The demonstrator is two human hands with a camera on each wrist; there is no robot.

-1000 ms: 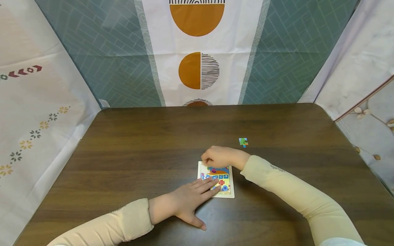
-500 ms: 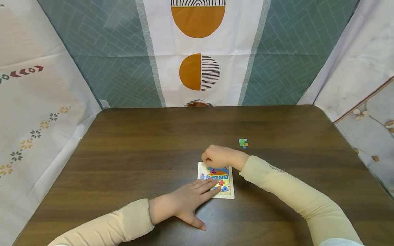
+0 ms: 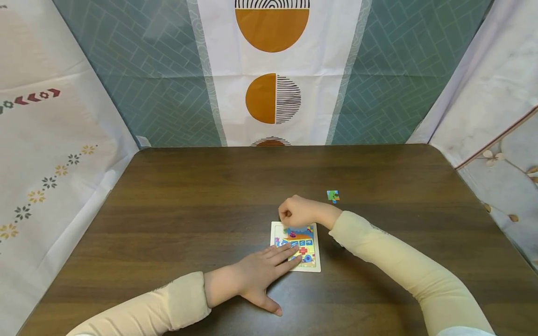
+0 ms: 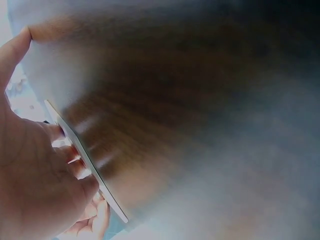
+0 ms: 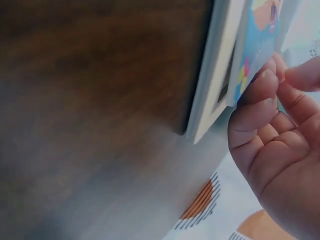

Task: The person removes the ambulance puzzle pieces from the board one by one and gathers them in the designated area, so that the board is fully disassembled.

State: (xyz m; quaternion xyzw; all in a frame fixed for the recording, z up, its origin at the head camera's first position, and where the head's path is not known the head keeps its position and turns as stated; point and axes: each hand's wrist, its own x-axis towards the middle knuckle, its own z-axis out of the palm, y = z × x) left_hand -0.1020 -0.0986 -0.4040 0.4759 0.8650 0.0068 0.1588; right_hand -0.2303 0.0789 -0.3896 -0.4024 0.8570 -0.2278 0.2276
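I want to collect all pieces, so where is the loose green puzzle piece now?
In the head view, the loose puzzle piece lies on the table, right of centre, beyond the wrist of the right hand and farther back than the puzzle board.

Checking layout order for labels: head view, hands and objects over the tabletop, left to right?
Left sleeve → left hand → puzzle board → loose puzzle piece. Right hand omitted: it overlaps the board's span.
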